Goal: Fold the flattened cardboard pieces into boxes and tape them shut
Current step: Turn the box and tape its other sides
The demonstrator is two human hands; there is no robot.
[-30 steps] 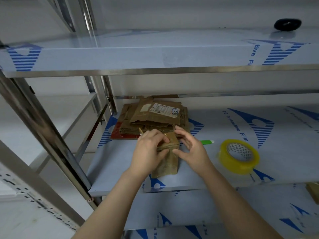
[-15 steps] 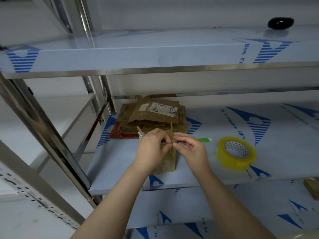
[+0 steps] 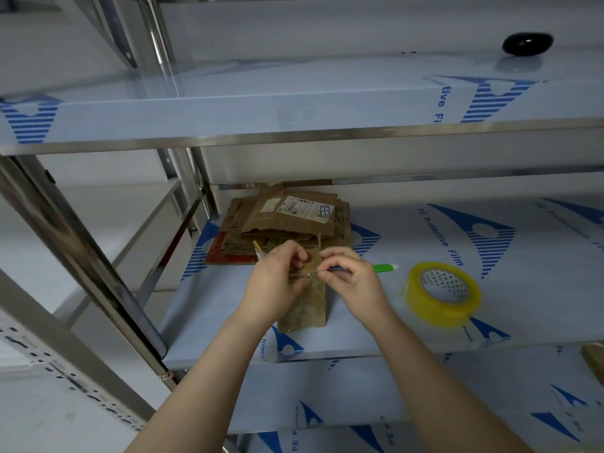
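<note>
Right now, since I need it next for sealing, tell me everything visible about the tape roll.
The tape roll is a yellow, translucent ring; a white lattice pattern shows inside its core. It lies flat on the film-covered shelf, right of the right hand and apart from it. Only the shelf touches it.

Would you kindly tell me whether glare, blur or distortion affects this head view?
Head view: wide-angle lens bows the upper shelf and slants the post; head view: that shelf's sheen mirrors the black object; head view: light dim and even, box slightly soft.
</note>
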